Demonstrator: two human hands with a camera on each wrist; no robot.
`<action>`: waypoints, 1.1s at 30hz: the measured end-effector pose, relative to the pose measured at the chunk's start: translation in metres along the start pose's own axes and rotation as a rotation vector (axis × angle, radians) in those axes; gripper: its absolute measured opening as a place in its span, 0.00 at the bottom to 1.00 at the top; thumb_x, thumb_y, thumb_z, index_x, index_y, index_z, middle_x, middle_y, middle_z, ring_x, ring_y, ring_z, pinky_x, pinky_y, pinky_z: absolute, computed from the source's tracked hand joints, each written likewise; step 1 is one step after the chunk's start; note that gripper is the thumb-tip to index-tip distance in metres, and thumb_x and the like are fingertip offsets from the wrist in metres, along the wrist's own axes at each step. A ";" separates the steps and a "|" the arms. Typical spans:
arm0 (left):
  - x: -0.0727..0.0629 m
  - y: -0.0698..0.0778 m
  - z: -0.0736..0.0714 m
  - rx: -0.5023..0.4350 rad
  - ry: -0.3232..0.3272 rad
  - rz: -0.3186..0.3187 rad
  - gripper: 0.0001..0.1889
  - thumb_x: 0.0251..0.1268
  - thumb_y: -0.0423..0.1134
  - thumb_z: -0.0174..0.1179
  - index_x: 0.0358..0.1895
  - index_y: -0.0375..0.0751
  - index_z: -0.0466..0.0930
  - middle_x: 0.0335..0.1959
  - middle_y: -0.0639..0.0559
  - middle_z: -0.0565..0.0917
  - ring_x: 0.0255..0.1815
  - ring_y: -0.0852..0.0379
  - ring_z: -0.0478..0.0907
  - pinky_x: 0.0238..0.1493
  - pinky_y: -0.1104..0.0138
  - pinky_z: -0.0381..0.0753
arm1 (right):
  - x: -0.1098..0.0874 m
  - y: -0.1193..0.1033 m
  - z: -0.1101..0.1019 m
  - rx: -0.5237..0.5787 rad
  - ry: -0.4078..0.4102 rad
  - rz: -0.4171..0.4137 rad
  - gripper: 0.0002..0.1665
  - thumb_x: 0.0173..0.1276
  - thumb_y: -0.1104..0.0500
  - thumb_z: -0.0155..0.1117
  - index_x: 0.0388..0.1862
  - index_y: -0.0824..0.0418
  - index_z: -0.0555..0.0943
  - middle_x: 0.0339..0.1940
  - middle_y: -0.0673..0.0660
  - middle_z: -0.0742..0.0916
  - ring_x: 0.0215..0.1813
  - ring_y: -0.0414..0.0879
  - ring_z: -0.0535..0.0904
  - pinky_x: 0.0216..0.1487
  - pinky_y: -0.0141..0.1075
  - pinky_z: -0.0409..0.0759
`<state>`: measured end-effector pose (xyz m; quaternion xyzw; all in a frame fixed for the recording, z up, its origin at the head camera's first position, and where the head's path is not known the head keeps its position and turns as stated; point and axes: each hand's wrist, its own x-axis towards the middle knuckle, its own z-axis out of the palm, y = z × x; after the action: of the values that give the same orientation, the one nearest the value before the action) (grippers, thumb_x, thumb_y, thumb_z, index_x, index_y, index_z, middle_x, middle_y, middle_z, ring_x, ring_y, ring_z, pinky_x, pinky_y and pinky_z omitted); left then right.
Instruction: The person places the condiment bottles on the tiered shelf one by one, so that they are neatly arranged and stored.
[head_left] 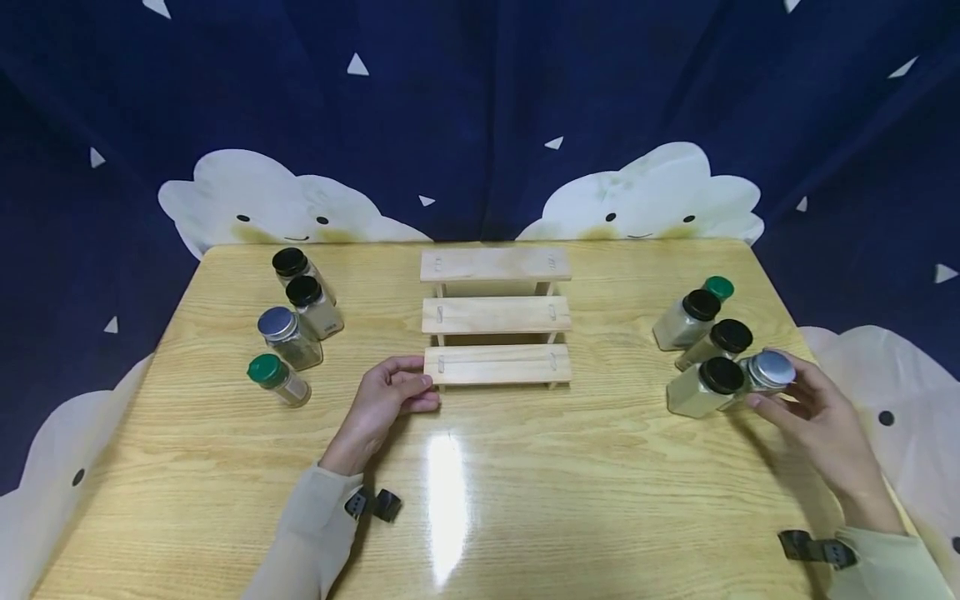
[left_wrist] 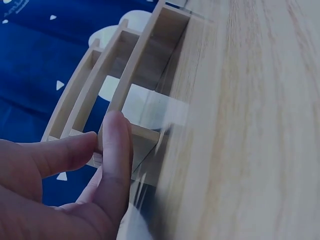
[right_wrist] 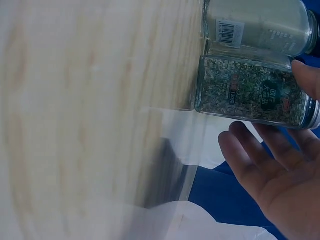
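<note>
A three-tier wooden step rack [head_left: 497, 316] stands at the middle of the table. My left hand [head_left: 384, 398] pinches the left end of its lowest step between thumb and fingers; the left wrist view shows the thumb [left_wrist: 75, 152] at the edge of the rack. Over on the right, my right hand [head_left: 832, 425] holds a silver-lidded spice jar [head_left: 771, 368] near its top. In the right wrist view this glass jar [right_wrist: 250, 92] contains speckled green and pale flakes, with the thumb on one side and fingers along the other. A black-capped jar [head_left: 703, 388] of pale powder stands close beside it.
Behind the held jar are two more black-capped jars [head_left: 686, 321] and a green-capped one [head_left: 718, 288]. On the left stand two black-capped jars [head_left: 318, 310], a silver-lidded jar [head_left: 292, 340] and a green-capped jar [head_left: 281, 382]. A dark blue curtain [head_left: 480, 100] hangs behind the table.
</note>
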<state>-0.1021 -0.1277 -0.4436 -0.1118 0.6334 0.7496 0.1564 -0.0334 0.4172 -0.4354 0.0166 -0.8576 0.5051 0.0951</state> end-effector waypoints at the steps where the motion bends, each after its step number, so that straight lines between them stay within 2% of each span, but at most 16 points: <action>1: 0.000 0.000 0.000 0.000 -0.001 0.000 0.21 0.79 0.18 0.56 0.70 0.18 0.68 0.41 0.37 0.86 0.33 0.56 0.89 0.45 0.65 0.95 | 0.000 0.000 0.000 0.018 0.002 0.000 0.41 0.70 0.80 0.70 0.78 0.57 0.75 0.58 0.42 0.84 0.58 0.31 0.81 0.56 0.15 0.80; 6: 0.000 -0.001 -0.001 -0.009 -0.002 -0.001 0.21 0.79 0.18 0.56 0.70 0.18 0.68 0.41 0.37 0.87 0.34 0.56 0.89 0.46 0.64 0.95 | 0.001 0.000 0.000 0.096 0.024 -0.001 0.41 0.67 0.83 0.70 0.75 0.57 0.78 0.58 0.44 0.85 0.57 0.32 0.82 0.56 0.16 0.82; 9: 0.000 -0.002 -0.001 -0.018 -0.001 -0.001 0.21 0.79 0.18 0.56 0.70 0.18 0.68 0.40 0.38 0.87 0.34 0.56 0.90 0.47 0.64 0.95 | 0.002 -0.001 0.001 0.105 0.049 0.006 0.41 0.66 0.83 0.71 0.73 0.58 0.79 0.59 0.44 0.85 0.58 0.32 0.82 0.56 0.16 0.82; 16: 0.001 -0.002 -0.001 -0.036 0.000 0.000 0.20 0.79 0.17 0.55 0.69 0.17 0.68 0.37 0.41 0.86 0.33 0.56 0.90 0.48 0.64 0.95 | 0.001 -0.005 0.003 -0.048 0.124 0.030 0.40 0.62 0.81 0.77 0.71 0.59 0.80 0.57 0.39 0.85 0.58 0.31 0.81 0.54 0.16 0.82; 24: 0.002 -0.003 0.001 -0.068 -0.005 0.005 0.20 0.78 0.15 0.54 0.68 0.16 0.67 0.36 0.41 0.87 0.32 0.55 0.90 0.48 0.64 0.95 | -0.005 -0.015 -0.004 -0.073 0.201 0.106 0.39 0.62 0.78 0.80 0.69 0.54 0.82 0.53 0.37 0.86 0.56 0.30 0.80 0.50 0.13 0.81; 29: 0.002 -0.002 0.001 -0.068 -0.001 0.011 0.20 0.78 0.15 0.54 0.68 0.16 0.67 0.36 0.42 0.87 0.33 0.55 0.90 0.48 0.64 0.95 | -0.006 -0.032 -0.012 -0.107 0.271 0.100 0.39 0.61 0.79 0.80 0.70 0.57 0.82 0.53 0.37 0.86 0.55 0.31 0.81 0.50 0.13 0.80; 33: 0.002 -0.002 0.001 -0.063 -0.002 0.012 0.20 0.78 0.15 0.54 0.69 0.16 0.67 0.36 0.42 0.86 0.34 0.56 0.90 0.49 0.64 0.95 | -0.004 -0.049 -0.019 -0.108 0.294 0.061 0.40 0.60 0.82 0.78 0.69 0.61 0.82 0.52 0.39 0.88 0.53 0.33 0.82 0.47 0.14 0.82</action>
<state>-0.1028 -0.1261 -0.4459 -0.1120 0.6102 0.7701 0.1488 -0.0204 0.4095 -0.3850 -0.0885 -0.8605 0.4579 0.2049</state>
